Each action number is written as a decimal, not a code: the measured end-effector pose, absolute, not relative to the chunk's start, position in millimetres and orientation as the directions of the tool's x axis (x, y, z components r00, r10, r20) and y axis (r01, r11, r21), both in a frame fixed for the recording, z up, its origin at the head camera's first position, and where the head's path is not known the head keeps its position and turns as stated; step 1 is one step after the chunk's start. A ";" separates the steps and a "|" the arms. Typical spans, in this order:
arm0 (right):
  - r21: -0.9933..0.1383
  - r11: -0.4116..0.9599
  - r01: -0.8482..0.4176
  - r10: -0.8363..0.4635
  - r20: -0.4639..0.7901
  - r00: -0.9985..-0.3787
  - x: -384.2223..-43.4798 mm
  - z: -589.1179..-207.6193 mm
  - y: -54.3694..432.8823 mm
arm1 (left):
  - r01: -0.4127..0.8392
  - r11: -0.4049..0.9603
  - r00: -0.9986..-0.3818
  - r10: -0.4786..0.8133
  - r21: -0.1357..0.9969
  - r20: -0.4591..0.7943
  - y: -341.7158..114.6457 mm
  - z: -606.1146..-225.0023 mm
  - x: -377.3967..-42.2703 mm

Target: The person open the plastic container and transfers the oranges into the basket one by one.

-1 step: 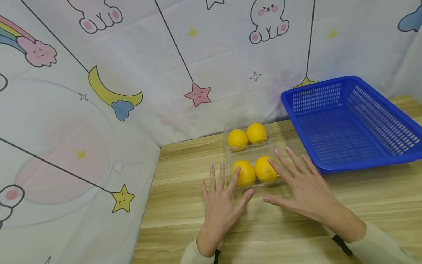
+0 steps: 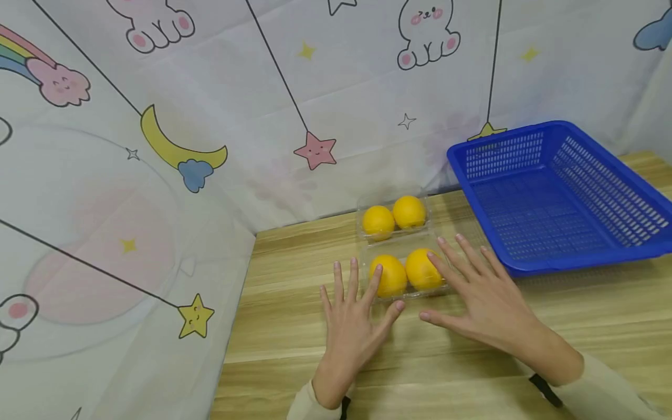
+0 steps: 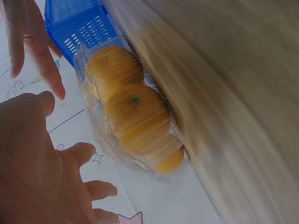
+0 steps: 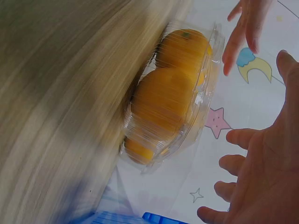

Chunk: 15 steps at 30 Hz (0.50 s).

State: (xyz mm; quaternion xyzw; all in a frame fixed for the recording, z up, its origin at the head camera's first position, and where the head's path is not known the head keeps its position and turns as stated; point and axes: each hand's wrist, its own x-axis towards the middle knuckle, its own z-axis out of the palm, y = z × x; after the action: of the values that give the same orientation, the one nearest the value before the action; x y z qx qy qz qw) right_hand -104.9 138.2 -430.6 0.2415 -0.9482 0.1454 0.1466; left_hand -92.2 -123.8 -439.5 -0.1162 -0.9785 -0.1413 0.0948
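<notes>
Two see-through plastic clamshell boxes stand one behind the other on the wooden table. In the near box lie two oranges; one orange is on the left and the other orange on the right. The far box also shows two oranges. My left hand has its fingers spread at the near box's left front. My right hand spreads its fingers over the box's right side. Both wrist views show the hands apart from the box, holding nothing; the lid looks down.
A large blue plastic basket with slotted walls stands at the right, close to my right fingertips. Behind the wooden table hangs a white cloth printed with cartoon figures, which also covers the left side.
</notes>
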 end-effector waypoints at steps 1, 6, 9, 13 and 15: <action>-0.207 0.840 -0.501 -0.415 0.347 -0.841 -104.7 -430.7 138.4 | 0.253 0.933 -0.956 0.200 0.256 0.215 -123.8 -439.1 -91.9; -0.225 0.835 -0.502 -0.416 0.341 -0.843 -103.5 -431.1 139.5 | 0.254 0.935 -0.956 0.204 0.248 0.211 -123.9 -439.2 -91.7; -0.234 0.829 -0.508 -0.419 0.341 -0.841 -103.5 -431.0 139.3 | 0.250 0.933 -0.959 0.202 0.257 0.201 -124.1 -439.0 -91.1; -0.233 0.820 -0.523 -0.426 0.362 -0.829 -104.5 -431.7 138.4 | 0.234 0.921 -0.967 0.188 0.312 0.170 -125.4 -437.7 -89.8; -0.231 0.807 -0.543 -0.434 0.391 -0.812 -105.2 -432.6 138.4 | 0.233 0.905 -0.969 0.185 0.355 0.164 -127.2 -437.4 -89.5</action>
State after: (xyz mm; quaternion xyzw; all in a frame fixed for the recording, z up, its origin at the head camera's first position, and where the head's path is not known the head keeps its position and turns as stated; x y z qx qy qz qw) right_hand -105.2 138.4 -432.6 0.2609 -0.9368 0.1681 0.1617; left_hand -89.5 -127.2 -437.4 -0.1074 -0.9740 -0.1890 0.0634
